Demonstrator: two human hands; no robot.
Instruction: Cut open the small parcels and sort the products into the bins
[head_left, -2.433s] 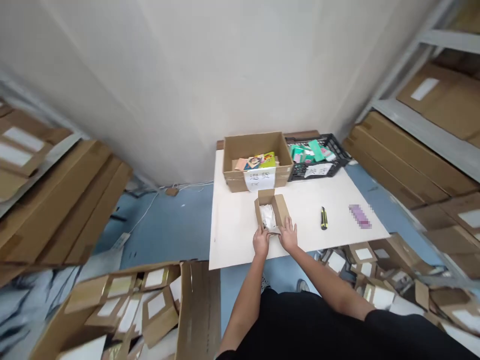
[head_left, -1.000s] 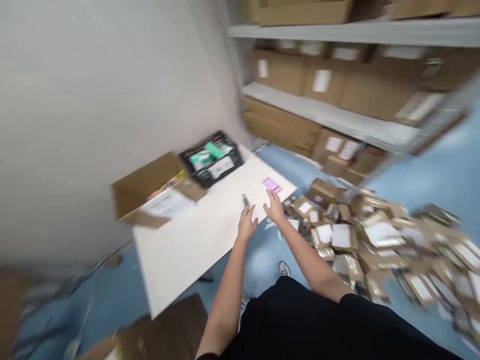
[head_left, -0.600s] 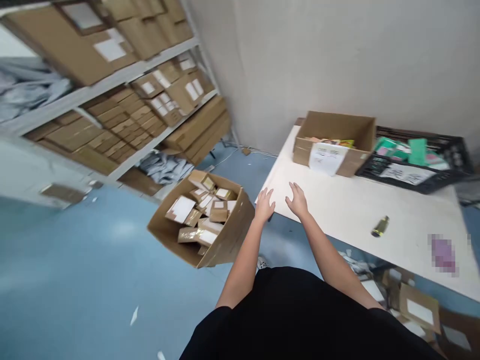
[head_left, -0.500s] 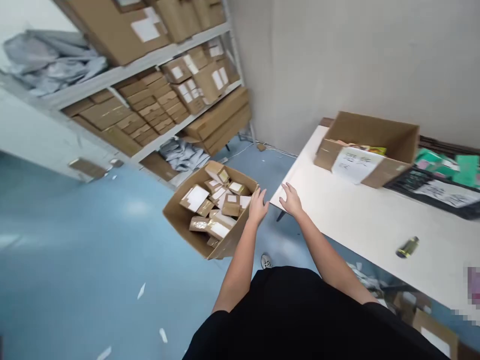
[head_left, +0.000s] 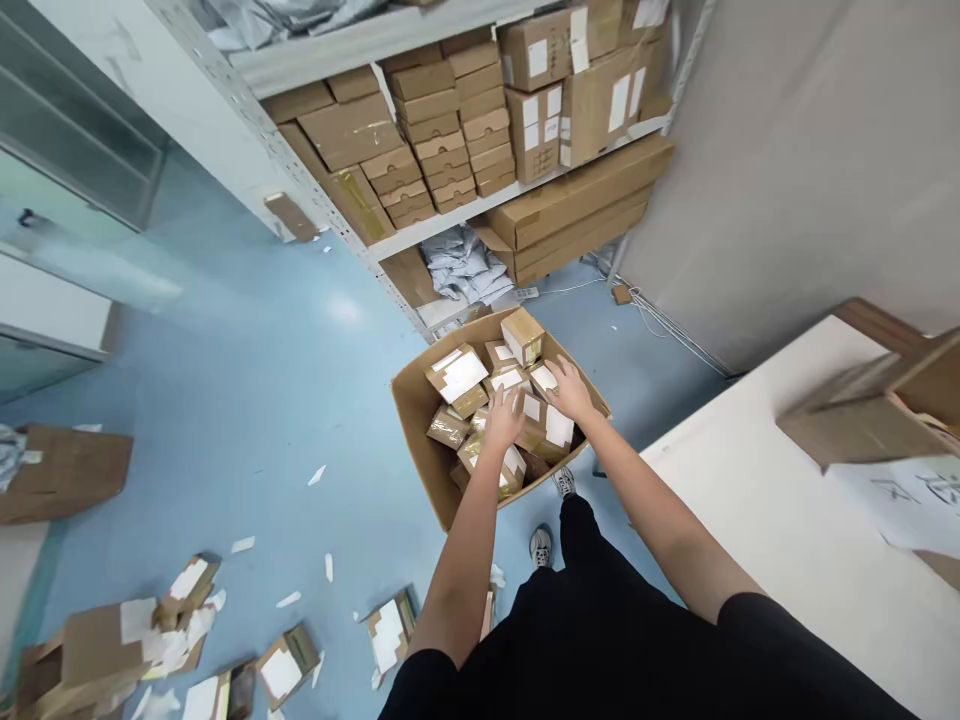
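A large open carton [head_left: 418, 425] stands on the floor in front of me, full of small brown parcels with white labels. My left hand [head_left: 502, 418] is over the middle of the heap, fingers apart and pointing down at the parcels. To its right, my right hand [head_left: 570, 392] reaches over the carton's right side, its fingers spread by a small white-labelled parcel [head_left: 543, 378]. Whether the fingertips touch the parcels I cannot tell. Close by lie a boxy parcel [head_left: 523, 335] at the far corner and a white-labelled parcel [head_left: 459, 374] on the left.
Metal shelving [head_left: 420, 232] with stacked boxes stands beyond the carton. At right is a white table [head_left: 757, 480] bearing an open cardboard box [head_left: 840, 420]. Several boxes, including a labelled one [head_left: 287, 664], and paper scraps lie on the blue floor at lower left.
My view has swung left and down. Both hands have moved from the carton's right edge and the table corner to above the parcels inside the carton.
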